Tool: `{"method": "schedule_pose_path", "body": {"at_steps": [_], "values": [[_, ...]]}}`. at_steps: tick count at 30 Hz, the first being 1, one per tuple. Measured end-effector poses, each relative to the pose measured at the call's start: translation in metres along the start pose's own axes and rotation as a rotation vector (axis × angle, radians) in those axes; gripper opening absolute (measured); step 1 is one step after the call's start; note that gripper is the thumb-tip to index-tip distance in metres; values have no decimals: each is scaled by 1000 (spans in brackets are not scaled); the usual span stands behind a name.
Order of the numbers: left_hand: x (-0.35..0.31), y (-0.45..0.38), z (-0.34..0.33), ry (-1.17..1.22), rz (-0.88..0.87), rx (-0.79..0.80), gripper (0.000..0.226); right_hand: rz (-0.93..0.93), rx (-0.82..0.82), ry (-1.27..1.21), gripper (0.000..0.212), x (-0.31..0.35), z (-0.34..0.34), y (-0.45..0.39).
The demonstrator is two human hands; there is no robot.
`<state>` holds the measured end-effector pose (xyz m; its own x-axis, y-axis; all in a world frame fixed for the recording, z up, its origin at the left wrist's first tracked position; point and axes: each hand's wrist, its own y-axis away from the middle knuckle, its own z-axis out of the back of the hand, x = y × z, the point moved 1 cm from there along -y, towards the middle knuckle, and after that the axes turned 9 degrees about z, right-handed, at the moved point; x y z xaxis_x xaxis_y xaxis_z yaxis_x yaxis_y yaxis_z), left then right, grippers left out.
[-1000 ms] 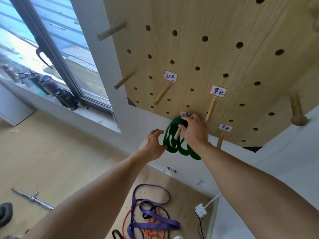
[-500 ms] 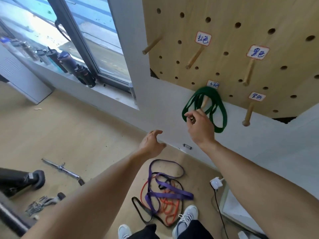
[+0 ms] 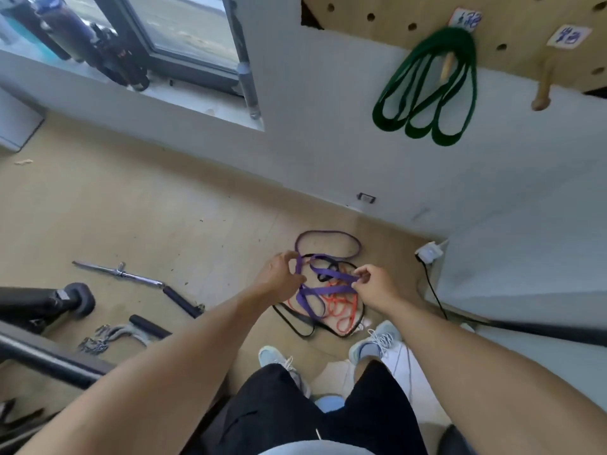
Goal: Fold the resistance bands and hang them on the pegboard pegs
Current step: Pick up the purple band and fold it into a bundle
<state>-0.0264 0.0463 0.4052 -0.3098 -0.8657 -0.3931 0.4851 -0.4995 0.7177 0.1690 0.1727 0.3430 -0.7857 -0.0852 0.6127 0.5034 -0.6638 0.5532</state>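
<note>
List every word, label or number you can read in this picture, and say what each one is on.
Label above the green band, on the pegboard: blue handwritten characters, cut off at the top edge and too blurred to read.
Label above the bare wooden peg: blue handwritten characters, too blurred to read.
Bottles on the windowsill: no print that can be made out.
No other text can be seen.

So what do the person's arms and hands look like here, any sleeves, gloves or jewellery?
Both forearms are bare up to the frame edge, with no sleeves in view. The left hand and right hand wear no gloves, and no rings, watch or wristband can be seen. No markings are visible.
</note>
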Motion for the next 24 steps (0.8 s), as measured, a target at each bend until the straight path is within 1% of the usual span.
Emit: {"method": "schedule_pose_path", "body": {"at_steps": [4,6,8,12,15,18,21,24], "values": [[13,-9,-30,7,-3,19,61,-57,33,-45,23,-29,-21,5],[18,-21,-49,55,13,13,59,-66,42,-49,23,-44,-31,-4],[27,-38,-74,134,55,5,55,-64,52,-46,24,-62,-46,-17],[57,-88,-138,224,142,24,52,-54,94,5,15,-101,-86,-65],[89,-139,-185,256,173,43,51,-18,141,90,14,-137,-131,-119],[127,-196,-220,284,204,-27,47,10,204,127,12,-179,-190,-176],[164,-254,-244,311,251,-117,46,28,266,143,23,-219,-252,-230],[188,-298,-262,229,250,-138,50,86,291,174,31,-252,-308,-276]]}}
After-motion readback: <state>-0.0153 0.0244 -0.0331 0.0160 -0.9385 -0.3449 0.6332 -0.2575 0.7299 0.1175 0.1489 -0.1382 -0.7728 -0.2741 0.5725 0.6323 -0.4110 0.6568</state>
